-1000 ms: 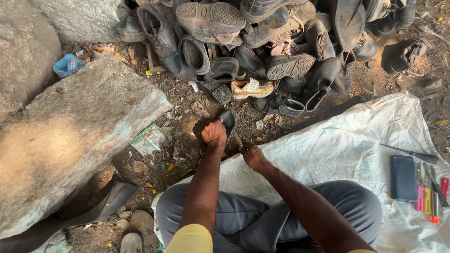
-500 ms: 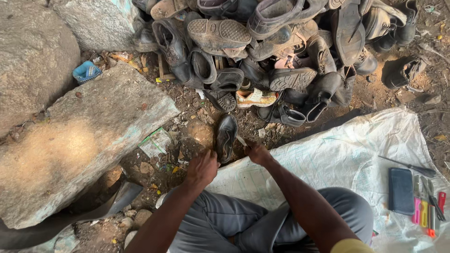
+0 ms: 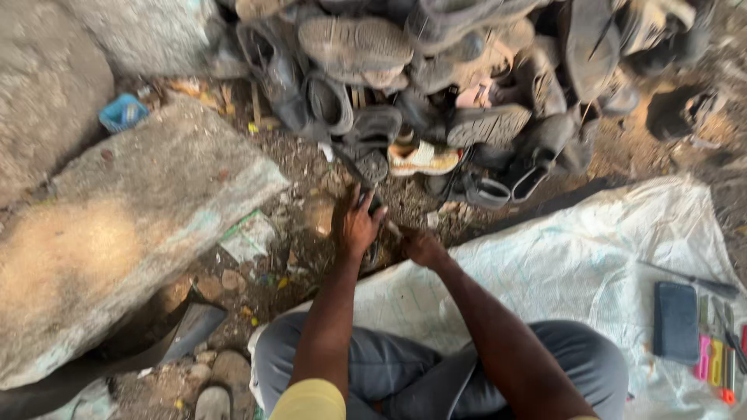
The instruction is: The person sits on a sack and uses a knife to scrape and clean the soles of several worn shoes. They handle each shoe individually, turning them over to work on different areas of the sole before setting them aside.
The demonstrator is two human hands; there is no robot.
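One crumpled blue plastic scrap (image 3: pixel 122 113) is seen at far left beside one large grey stone slab (image 3: pixel 132 233). At the centre, one dark worn shoe (image 3: pixel 375 208) is gripped on the ground by the left hand (image 3: pixel 355 225), fingers curled over it, just below the heap of old shoes (image 3: pixel 436 85). The right hand (image 3: pixel 420 245) is closed just beside it, its contents blurred, and one dark flat case (image 3: pixel 675 320) lies on the one white woven sheet (image 3: pixel 576 257) at right.

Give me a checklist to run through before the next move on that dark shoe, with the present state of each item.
1. Left hand grips the dark shoe: ok.
2. Right hand at the shoe: ok; what it holds: cannot tell.
3. Shoe clear of the shoe pile: ok.
4. Tools on the white sheet at the right: ok.
5. Picture sharp enough to judge the shoe's state: not ok.
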